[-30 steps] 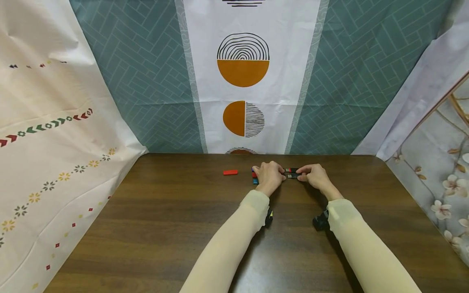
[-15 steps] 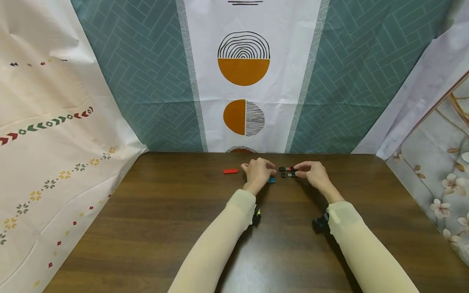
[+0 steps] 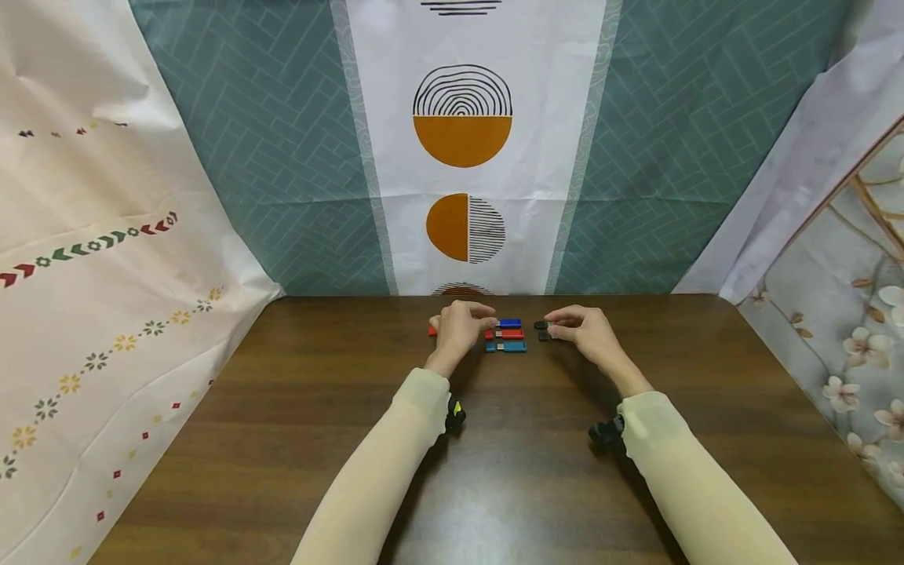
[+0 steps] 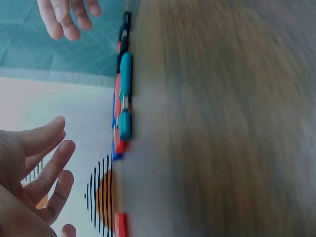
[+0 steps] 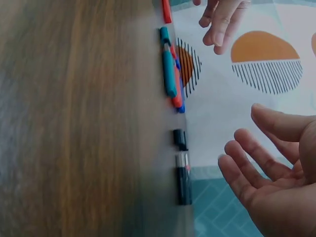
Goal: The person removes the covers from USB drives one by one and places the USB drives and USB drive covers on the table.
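Observation:
My left hand (image 3: 459, 329) hovers over the table's far part with fingers loosely bent and nothing in them, as the left wrist view confirms. Just right of it lie a blue USB stick (image 3: 510, 323), a red USB stick (image 3: 512, 334) and a teal USB stick (image 3: 514, 347); the red and teal caps sit apart at their left ends. Another red stick (image 4: 120, 224) is partly covered by the left hand in the head view. Near my right hand (image 3: 582, 329), whose fingers are apart and hold nothing, is a black USB stick (image 5: 184, 185) with its black cap (image 5: 179, 140) beside it.
The brown wooden table (image 3: 530, 486) ends at a patterned cloth backdrop (image 3: 297, 157) just behind the sticks. Patterned cloths also hang at the left (image 3: 106, 353) and right (image 3: 840, 353) sides. A dark camera (image 3: 606, 433) is worn at my right wrist.
My left hand has moved left from beside the black sticks, uncovering the blue, red and teal ones. The right hand has shifted slightly left, hiding more of the black sticks.

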{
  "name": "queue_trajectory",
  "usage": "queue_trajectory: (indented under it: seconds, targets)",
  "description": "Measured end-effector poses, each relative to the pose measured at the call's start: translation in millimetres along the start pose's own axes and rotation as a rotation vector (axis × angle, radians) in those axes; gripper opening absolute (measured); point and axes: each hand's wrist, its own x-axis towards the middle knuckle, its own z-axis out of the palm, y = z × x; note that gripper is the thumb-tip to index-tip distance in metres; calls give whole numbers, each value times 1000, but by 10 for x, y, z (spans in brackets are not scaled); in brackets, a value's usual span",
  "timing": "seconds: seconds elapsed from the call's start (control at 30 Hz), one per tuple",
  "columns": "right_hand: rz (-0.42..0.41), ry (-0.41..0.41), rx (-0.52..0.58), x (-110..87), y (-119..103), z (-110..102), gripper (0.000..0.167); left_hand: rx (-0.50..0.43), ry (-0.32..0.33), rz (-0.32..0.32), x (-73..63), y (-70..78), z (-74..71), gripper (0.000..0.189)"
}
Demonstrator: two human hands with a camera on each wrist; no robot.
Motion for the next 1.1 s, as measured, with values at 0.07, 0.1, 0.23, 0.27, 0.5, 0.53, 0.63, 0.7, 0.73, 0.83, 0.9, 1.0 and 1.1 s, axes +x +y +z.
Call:
queue_trajectory:
  seconds: [0.07,0.1,0.23,0.27,0.5,0.53,0.63,0.7,0.73,0.83,0.9,1.0,1.1]
  targets:
    - [-6,-17,3,0,-33,23,31,-5,6,-5,-14,-50,-51,18]
    - [-10,-26,4,1,-50,36,31,-6,6,-8,-22,-71,-75,19]
    - [-23,-46,-2,30,-134,70,32,12,17,-8,-38,-134,-177,18]
    - [-25,-52,0,38,-155,81,32,20,21,-5,-42,-148,-201,19]
    - [-68,-86,-16,100,-272,164,31,30,25,-7,-72,-265,-370,24]
    - [-75,-90,-20,110,-286,180,30,24,20,-12,-77,-288,-393,25]
    - [-90,-104,-22,137,-320,219,30,23,7,-25,-84,-359,-451,26]
    - [-90,-107,-20,153,-332,240,30,31,-4,-30,-81,-401,-481,27]
    - [-90,-108,-24,161,-335,249,30,34,-9,-31,-79,-419,-494,28]
    - [-90,-114,-30,181,-345,275,29,51,-18,-40,-74,-463,-531,29]
    - [-89,-117,-34,193,-350,291,29,57,-22,-45,-68,-487,-551,31]
    - [-90,-126,-33,212,-361,325,29,70,-23,-58,-67,-534,-579,31]
    - [-88,-139,-38,228,-372,366,30,75,-16,-77,-66,-589,-592,30]
